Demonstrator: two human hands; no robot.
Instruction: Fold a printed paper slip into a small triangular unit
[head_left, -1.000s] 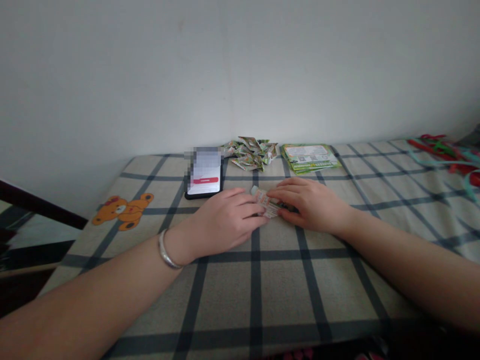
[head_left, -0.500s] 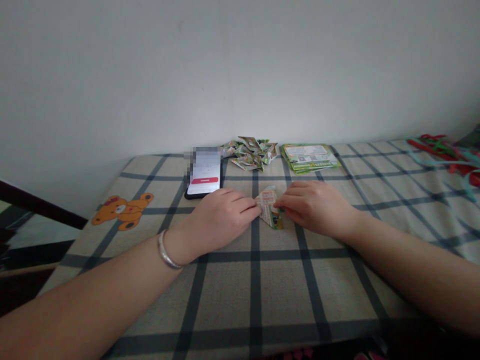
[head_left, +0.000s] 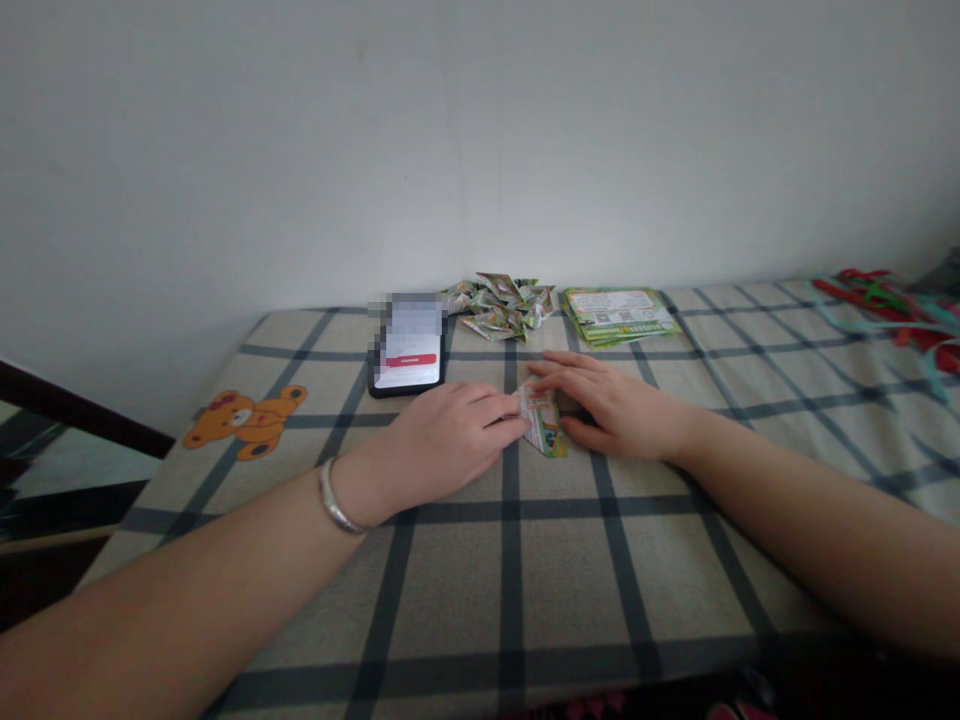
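A small folded piece of printed paper (head_left: 545, 425), white, green and orange, lies on the checked tablecloth between my hands. My left hand (head_left: 454, 435), with a silver bangle at its wrist, has its fingers together on the paper's left edge, gripping or pressing it there. My right hand (head_left: 611, 405) has its fingers apart; the forefinger rests on the paper's upper part and the thumb is near its right side. Behind the paper is a pile of folded paper pieces (head_left: 502, 305). To their right lies a stack of flat printed leaflets (head_left: 622, 315).
A lit phone (head_left: 409, 345) lies left of the folded pile, close to my left hand. A flat orange bear figure (head_left: 247, 422) is at the table's left side. Red, green and pale blue ribbons (head_left: 900, 315) lie at the far right. A wall (head_left: 465, 140) stands behind the table.
My right hand has spread its fingers and reached left over the top of the paper, from a pinch at its right edge. My left hand has shifted slightly right along the paper.
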